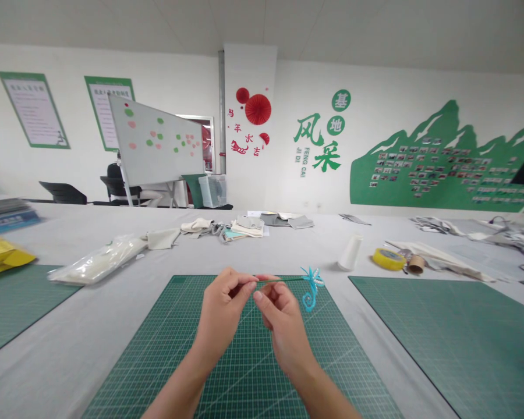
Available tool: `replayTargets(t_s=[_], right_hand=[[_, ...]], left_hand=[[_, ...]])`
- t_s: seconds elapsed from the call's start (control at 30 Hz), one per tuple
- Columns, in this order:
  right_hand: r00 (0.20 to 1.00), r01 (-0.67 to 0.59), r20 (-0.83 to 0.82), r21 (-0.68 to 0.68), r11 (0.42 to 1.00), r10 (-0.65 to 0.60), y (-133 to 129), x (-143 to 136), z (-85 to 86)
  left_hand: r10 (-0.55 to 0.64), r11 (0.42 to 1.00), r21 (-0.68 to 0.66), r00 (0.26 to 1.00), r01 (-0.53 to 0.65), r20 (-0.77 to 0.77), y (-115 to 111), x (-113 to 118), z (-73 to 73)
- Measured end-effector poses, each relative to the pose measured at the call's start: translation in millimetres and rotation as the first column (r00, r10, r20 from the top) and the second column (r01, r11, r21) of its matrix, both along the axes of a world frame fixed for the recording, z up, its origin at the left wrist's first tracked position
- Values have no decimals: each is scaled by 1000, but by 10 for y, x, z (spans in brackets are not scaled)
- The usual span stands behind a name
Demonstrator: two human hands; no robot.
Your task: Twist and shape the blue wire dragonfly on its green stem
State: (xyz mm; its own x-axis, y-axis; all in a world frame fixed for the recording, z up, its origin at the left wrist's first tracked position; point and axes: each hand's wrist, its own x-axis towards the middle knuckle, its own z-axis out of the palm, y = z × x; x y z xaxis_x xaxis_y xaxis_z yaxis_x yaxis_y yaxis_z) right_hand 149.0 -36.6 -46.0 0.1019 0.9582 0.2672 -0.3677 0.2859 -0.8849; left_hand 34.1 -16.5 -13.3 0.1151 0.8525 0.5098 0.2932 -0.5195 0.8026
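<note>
A blue craft flower (313, 281) with pointed petals and a curled tail sits at the right end of a thin green stem (291, 280). The stem lies roughly level above the green cutting mat (248, 372). My left hand (227, 308) pinches the stem's left end between thumb and forefinger. Close beside it, my right hand (282, 317) is closed with its fingers curled, thumb near the forefinger under the stem. Its fingertips are partly hidden, but the stem runs along them. The flower head points away to the right, beyond the right hand.
Behind the mat lie folded cloth pieces (248, 226). A clear plastic bag (102, 259) and a yellow packet (4, 251) are at left. To the right stand a white paper cup (350, 253), a yellow tape roll (388, 259) and another cutting mat (454, 331).
</note>
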Motion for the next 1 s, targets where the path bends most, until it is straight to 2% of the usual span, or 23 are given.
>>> replayTargets(t_s=[0.3,0.6,1.0], right_hand=[[980,101,-163,-84,991,-114,-3,-43,0],[978,123,-155,-91,988,-136,-28,-35,-3],[980,185,-70,-12,983,-185,37,87,17]], left_hand=[[80,987,148,994,-69,-74,-46,94,-66],[109,967,242,989,-82,-97,-70,121,-103],[56,975,222,987,-22,-148,-24,62,-68]])
